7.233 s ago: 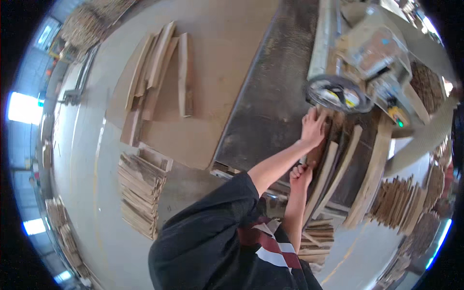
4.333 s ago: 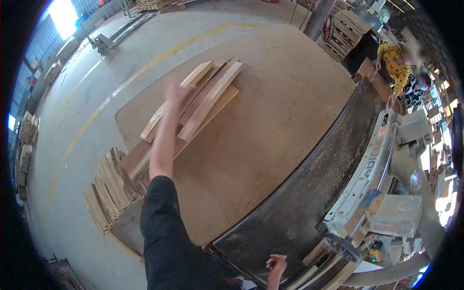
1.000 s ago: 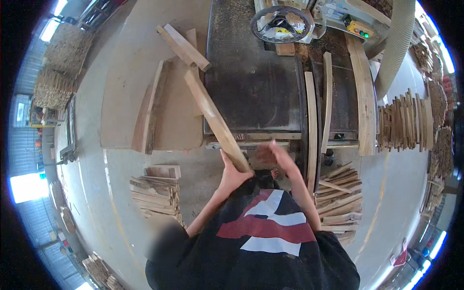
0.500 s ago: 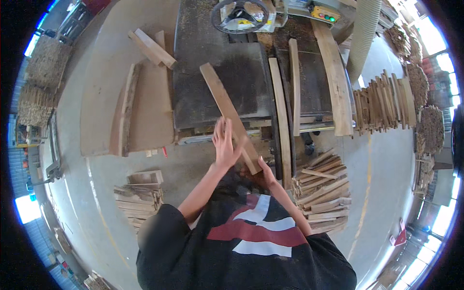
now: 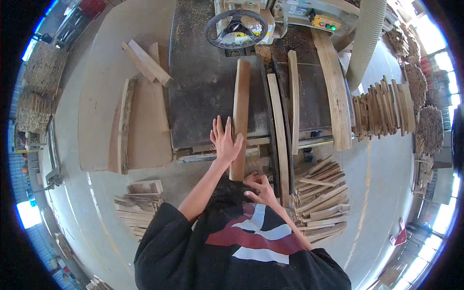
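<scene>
On the saw table (image 5: 203, 96), the plank (image 5: 240, 111) now lies straight.

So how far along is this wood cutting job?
Partway, it seems. Cut strips are already piled by the saw table. The left hand lies flat against a plank on it, the right hand at its near end. Rough boards wait on the left.
</scene>
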`<state>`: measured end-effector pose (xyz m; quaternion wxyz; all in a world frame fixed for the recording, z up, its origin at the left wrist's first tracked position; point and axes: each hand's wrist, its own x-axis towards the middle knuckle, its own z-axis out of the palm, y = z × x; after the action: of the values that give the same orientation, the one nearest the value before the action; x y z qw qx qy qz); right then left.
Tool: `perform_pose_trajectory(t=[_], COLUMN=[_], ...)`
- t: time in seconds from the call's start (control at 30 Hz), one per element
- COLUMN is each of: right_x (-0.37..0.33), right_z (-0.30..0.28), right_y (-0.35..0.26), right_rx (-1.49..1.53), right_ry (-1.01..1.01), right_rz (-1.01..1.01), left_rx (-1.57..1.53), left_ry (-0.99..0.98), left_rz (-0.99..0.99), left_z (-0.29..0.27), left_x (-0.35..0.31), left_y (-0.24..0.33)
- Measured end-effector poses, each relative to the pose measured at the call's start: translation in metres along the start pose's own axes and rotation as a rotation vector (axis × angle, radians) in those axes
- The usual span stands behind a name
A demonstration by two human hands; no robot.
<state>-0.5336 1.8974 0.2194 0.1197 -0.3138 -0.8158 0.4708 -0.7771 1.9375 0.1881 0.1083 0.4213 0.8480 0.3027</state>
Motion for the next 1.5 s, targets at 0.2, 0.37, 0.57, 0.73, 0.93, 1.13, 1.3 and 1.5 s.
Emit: perform_pose_trajectory(t=[0.2, 0.37, 0.57, 0.73, 0.93, 1.13, 1.3, 1.5], right_x=[0.015, 0.067, 0.175, 0.262, 0.306, 0.346, 0.373, 0.290], right_z=[0.029, 0.020, -0.007, -0.016, -0.022, -0.047, -0.041, -0.029], right_y=[0.022, 0.033, 0.024, 0.019, 0.015, 0.023, 0.024, -0.006], right_rx=[0.412, 0.872, 1.092, 1.252, 1.167, 0.918, 0.951, 0.802], right_ry=[-0.212, 0.165, 0.375, 0.501, 0.591, 0.384, 0.421, 0.101], right_rz=[0.583, 0.931, 0.847, 0.875, 0.883, 0.890, 0.742, 0.580], left_rx=[0.138, -0.019, -0.029, -0.035, -0.369, 0.164, -0.263, -1.512], left_ry=[-0.124, -0.122, 0.047, 0.246, 0.503, 0.912, 0.461, -0.025], left_rz=[0.040, -0.095, -0.075, -0.019, 0.018, -0.372, -0.790, -0.470], left_z=[0.017, 0.067, 0.079, 0.083, 0.011, -0.114, -0.147, -0.127], left_x=[0.011, 0.063, 0.164, 0.247, 0.265, 0.271, 0.249, 0.106], left_y=[0.011, 0.069, 0.065, 0.058, 0.012, -0.105, -0.117, -0.079])
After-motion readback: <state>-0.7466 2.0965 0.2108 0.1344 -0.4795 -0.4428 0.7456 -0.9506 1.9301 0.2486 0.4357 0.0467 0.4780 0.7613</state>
